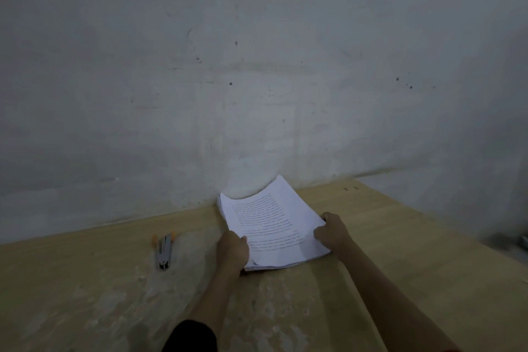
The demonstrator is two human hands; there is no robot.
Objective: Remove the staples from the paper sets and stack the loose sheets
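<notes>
A: Nearest first, what are the hands doing?
B: Both arms are reaching forward. The left hand is gripping the near left edge of the paper stack, fingers curled around it. The right hand is clasping the right edge, thumb lying on top.
A: So the paper is sitting between them?
B: Yes, it's lying on the table, its far end curling up toward the wall.
A: And the tool?
B: A metal tool with orange tips is lying well left of the left hand, untouched.
A: Progress?
B: I'm guessing early or midway. No staple is showing, and I cannot tell whether these sheets are loose or bound
</notes>
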